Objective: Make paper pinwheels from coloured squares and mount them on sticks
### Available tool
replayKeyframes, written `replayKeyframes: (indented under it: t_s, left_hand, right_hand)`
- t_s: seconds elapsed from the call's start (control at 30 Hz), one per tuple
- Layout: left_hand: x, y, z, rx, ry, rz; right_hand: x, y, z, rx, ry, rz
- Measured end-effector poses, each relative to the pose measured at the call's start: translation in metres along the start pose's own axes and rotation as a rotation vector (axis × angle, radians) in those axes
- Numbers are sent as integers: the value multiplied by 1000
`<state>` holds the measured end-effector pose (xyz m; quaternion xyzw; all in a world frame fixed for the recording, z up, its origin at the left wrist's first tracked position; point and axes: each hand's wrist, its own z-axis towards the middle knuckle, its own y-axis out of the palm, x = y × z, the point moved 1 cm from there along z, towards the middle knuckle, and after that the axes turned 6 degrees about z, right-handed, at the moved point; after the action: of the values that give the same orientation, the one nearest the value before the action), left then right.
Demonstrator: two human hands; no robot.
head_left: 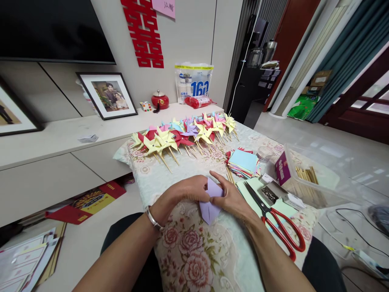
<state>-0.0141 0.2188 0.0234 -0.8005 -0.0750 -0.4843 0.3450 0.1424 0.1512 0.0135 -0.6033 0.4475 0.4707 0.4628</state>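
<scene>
Left hand (pixel 194 187) and right hand (pixel 232 198) were in tight, fingers (pixel 216 200) of both pinching the purple paper (pixel 213 211), pinwheels (pixel 204 133) massed beyond on the desk (pixel 152 185)!

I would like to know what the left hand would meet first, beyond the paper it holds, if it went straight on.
Most likely the right hand, just across the purple paper from the left hand, though depth is hard to judge.
</scene>
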Motion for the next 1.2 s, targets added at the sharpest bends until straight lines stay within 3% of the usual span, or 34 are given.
replayKeyframes:
  t_s: [0.2,0.27,0.33,0.43,0.53,0.67,1.0,1.2]
  left_hand:
    - [-7,-7,-3,90,1,-82]
    - [-6,-7,-7,200,0,-198]
    - [-3,-3,-9,408,-15,-507]
    - [3,16,-7,609,-37,-836]
    - [7,39,0,576,29,-1022]
    - [2,55,8,570,40,-1027]
    - [-10,60,13,621,1,-989]
    - [-17,62,15,592,-2,-970]
  right_hand:
    - [18,-5,9,74,-36,134]
    - [20,-8,11,143,-63,202]
    - [19,-10,12,220,-91,285]
    - [14,-11,12,327,-116,371]
    - [12,-10,12,397,-130,391]
    - [12,-9,13,421,-154,387]
    - [12,-5,11,416,-194,283]
    - [22,-5,14,415,-222,206]
